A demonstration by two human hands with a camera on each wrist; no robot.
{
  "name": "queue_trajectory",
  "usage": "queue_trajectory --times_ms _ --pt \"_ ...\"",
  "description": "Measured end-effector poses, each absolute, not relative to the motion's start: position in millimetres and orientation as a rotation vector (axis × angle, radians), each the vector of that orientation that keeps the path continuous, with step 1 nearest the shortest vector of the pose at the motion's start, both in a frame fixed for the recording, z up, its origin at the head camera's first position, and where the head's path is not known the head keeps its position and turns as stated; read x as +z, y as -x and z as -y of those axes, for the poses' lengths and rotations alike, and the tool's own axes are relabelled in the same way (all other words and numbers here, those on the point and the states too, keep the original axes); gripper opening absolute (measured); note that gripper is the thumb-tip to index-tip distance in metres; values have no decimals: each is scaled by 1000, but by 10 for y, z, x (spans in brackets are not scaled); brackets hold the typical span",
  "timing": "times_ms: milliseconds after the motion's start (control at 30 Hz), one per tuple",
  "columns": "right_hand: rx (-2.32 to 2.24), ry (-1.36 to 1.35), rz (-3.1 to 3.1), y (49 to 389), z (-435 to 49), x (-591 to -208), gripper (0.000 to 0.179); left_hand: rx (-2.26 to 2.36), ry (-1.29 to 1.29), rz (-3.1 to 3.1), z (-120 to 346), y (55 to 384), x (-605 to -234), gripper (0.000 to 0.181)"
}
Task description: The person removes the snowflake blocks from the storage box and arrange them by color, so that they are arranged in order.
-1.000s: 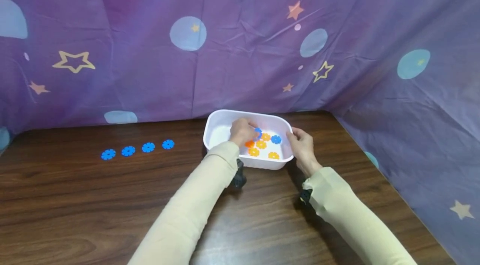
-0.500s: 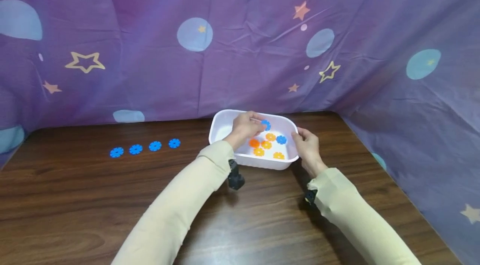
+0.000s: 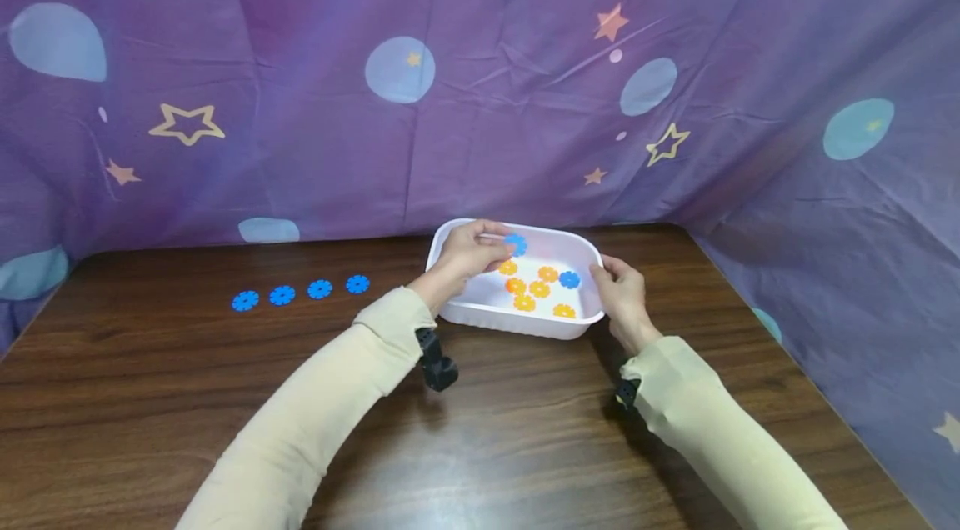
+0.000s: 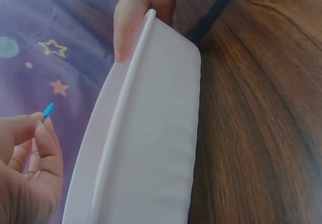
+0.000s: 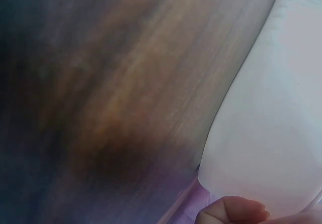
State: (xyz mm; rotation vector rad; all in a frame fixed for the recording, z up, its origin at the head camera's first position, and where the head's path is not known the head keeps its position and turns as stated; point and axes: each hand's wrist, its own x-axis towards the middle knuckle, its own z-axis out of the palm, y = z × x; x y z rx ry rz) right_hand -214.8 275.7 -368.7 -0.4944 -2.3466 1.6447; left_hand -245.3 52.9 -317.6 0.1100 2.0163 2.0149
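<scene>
Between thumb and fingertips, my left hand [image 3: 472, 251] pinches a blue snowflake disc [image 3: 515, 245] above the white plastic basin [image 3: 517, 320]. From the left wrist view the same disc [image 4: 49, 110] shows edge-on, held higher than the basin's rim. My right hand [image 3: 621, 292] grips the basin's right end, thumb over the rim; in the right wrist view only a few curled fingers [image 5: 234, 211] appear against the white wall. Inside the basin lie several orange and yellow discs [image 3: 539, 289] and one blue disc [image 3: 570, 279].
Several blue snowflake discs [image 3: 319, 289] lie in a row on the brown wooden table [image 3: 187, 380], left of the basin. A purple curtain [image 3: 322, 155] with stars and planets hangs behind the table and along its right side.
My left hand has lifted the blue disc out from among the others and drawn it up and left, uncovering more orange discs. My right hand keeps its grip on the basin.
</scene>
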Motion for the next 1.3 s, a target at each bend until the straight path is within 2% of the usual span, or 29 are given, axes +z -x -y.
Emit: queue_trajectory --times_ms 800,1300 --pt "1622 522 2356 2159 -2772 -3691 39 2163 71 -1939 665 2358 -3319 43" --pt "1609 517 2366 2172 -2755 -3707 39 2147 159 -1970 1460 2152 -3432 51"
